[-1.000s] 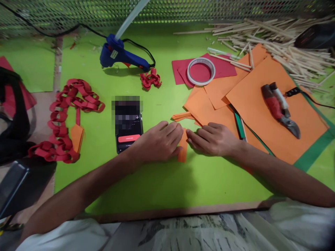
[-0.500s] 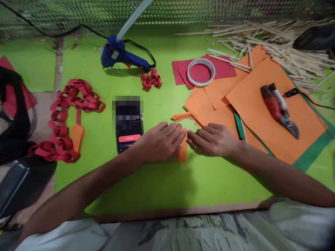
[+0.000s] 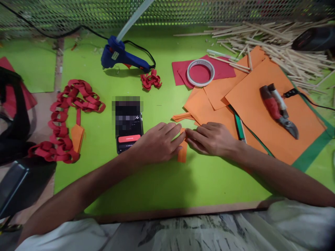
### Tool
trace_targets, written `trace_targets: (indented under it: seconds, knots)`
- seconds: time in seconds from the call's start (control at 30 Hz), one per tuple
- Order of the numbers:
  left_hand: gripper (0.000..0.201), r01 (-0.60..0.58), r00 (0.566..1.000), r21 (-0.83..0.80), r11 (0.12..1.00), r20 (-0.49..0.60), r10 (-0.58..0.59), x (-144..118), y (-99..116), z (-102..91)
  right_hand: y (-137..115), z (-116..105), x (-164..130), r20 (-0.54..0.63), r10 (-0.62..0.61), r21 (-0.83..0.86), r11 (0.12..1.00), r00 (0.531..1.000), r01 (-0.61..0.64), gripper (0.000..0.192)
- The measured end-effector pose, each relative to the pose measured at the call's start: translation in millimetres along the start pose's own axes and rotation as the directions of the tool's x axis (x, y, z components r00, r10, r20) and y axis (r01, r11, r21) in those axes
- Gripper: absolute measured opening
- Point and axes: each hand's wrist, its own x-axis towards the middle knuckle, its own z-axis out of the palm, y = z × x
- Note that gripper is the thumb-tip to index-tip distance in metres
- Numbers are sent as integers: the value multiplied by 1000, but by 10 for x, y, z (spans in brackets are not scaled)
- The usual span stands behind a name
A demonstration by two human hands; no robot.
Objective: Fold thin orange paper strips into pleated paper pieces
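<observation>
A narrow orange paper strip [image 3: 182,153] lies on the green table mat [image 3: 162,184] in front of me. My left hand [image 3: 157,143] rests flat over the strip's left side, fingers pressing its upper end. My right hand [image 3: 211,138] meets it from the right, fingertips pinching the same upper end of the strip. Most of the strip is hidden under the fingers. A phone [image 3: 128,132] lies just left of my left hand.
Orange paper sheets [image 3: 251,101] lie to the right with red-handled cutters [image 3: 277,108] on top. A tape roll [image 3: 201,71] sits on red paper. Blue glue gun [image 3: 123,57] stands at the back, wooden sticks [image 3: 274,38] back right, a red paper chain [image 3: 65,118] left.
Both hands' fingertips have closed in over the top of the orange strip, the right hand sliding slightly left. Nothing else moved.
</observation>
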Motion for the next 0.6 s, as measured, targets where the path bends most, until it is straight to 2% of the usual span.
trace_targets:
  seconds: [0.13, 0.3, 0.43, 0.6]
  knots:
    - [42, 10, 1000, -18, 1000, 8, -10, 1, 3, -4, -2, 10, 5, 9, 3, -22, 1000, 1000, -3, 28]
    - [42, 25, 1000, -27, 999, 14, -24, -8, 11, -4, 14, -6, 3, -71, -99, -57, 994, 993, 95, 25]
    - [40, 42, 998, -51, 998, 43, -40, -7, 8, -8, 25, -29, -4, -87, -166, -92, 983, 982, 158, 20]
    - [40, 44, 998, -74, 996, 36, -42, -7, -4, -17, 22, -18, -17, -85, -153, -71, 987, 985, 147, 22]
